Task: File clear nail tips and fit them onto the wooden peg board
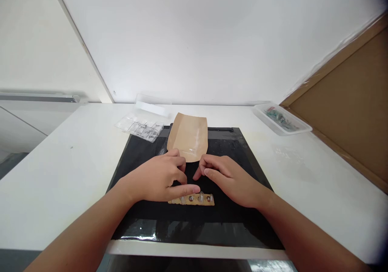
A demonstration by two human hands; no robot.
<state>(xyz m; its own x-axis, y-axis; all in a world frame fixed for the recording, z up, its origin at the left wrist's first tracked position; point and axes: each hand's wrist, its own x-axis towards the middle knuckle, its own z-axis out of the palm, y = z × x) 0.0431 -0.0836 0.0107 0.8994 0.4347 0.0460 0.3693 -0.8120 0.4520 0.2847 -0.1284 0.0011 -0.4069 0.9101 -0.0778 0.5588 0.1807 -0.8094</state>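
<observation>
On the black mat (236, 219) lies a narrow tan strip (195, 201) carrying several small round pieces, some clear and domed, some shiny like metal. My left hand (165, 177) rests at the strip's left side, fingers bent and apart, its thumb stretched over the upper edge. Nothing shows in its grasp. Just above and to the right is my right hand (228, 177), its index finger pointing down at the mat and its thumb apart from that fingertip. I see nothing held there. A brown paper pouch (189, 136) with a clear window lies beyond both hands.
A clear compartment box (142, 128) with its lid raised stands at the back left, holding small pieces. At the back right a white plastic tray (283, 120) contains greenish packets. A brown framed board (348, 94) leans on the right, beside the white table (75, 163).
</observation>
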